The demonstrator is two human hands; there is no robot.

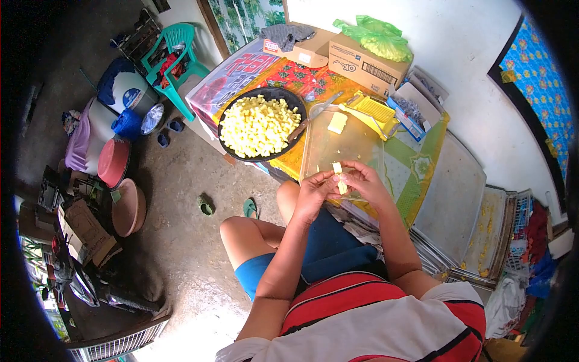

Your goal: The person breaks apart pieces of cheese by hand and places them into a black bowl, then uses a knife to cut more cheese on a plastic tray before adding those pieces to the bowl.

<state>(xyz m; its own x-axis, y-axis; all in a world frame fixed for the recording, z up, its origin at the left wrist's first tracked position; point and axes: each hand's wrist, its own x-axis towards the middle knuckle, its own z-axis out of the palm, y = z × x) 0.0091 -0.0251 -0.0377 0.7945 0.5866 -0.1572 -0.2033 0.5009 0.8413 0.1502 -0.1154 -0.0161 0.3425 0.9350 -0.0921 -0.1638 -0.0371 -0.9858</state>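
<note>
Both hands meet over the near edge of a clear plastic tray [313, 142]. My left hand [318, 192] and my right hand [363, 181] are closed on a pale yellow piece [338, 168] between their fingertips. Another yellow block [338, 123] lies in the tray, with small crumbs near it. To the left, a round black pan [229, 148] is heaped with small yellow cubes [259, 127]. A knife [316, 114] rests between pan and tray, its brown handle over the pan's rim. A yellow slotted tool [371, 113] sits at the tray's far right corner.
Cardboard boxes [368, 65] stand at the table's back, one with a green plastic bag [377, 37] on top. An open box [416, 108] is at the back right. Metal trays [446, 199] lean at the right. A green chair [175, 60] stands beyond the table's left side.
</note>
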